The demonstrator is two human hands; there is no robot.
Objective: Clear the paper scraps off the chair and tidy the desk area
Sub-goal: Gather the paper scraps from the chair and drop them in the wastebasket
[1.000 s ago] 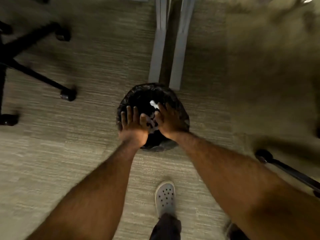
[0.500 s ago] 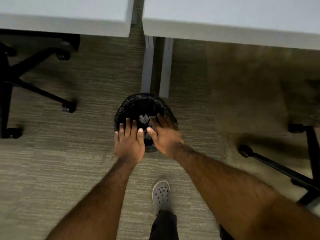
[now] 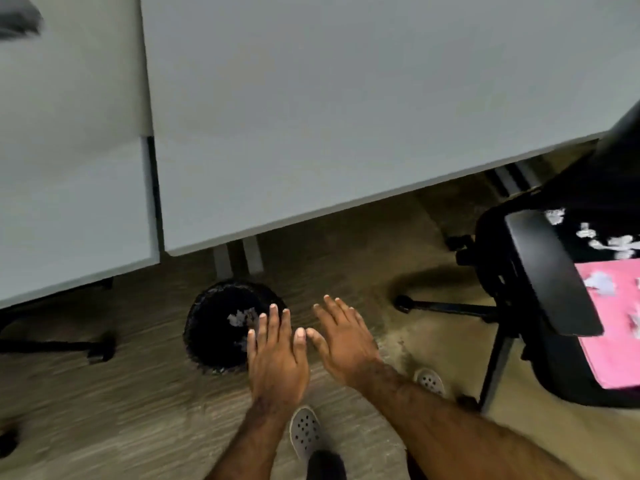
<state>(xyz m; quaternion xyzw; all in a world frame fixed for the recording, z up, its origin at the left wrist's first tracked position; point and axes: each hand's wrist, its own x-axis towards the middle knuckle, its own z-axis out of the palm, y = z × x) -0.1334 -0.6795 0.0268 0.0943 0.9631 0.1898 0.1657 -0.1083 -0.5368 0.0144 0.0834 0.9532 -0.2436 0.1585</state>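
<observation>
A black bin [image 3: 214, 327] with a dark liner stands on the carpet under the desk edge, with white paper scraps [image 3: 240, 318] inside. My left hand [image 3: 277, 355] is flat and empty, its fingertips over the bin's right rim. My right hand [image 3: 343, 337] is spread, empty, to the right of the bin above the carpet. At the right, a black office chair [image 3: 550, 271] carries white paper scraps [image 3: 609, 242] on its seat and a pink sheet [image 3: 613, 327] with more scraps on it.
Two white desks [image 3: 311, 116] fill the upper view, with grey legs [image 3: 239, 258] behind the bin. The chair's wheeled base [image 3: 450, 308] reaches left over the carpet. Another chair base [image 3: 69, 344] lies at the left. My shoes [image 3: 304, 434] are below my hands.
Both hands have pulled back from over the bin and drifted right, empty. The view swung up and right, so the desks and the chair with scraps came into sight.
</observation>
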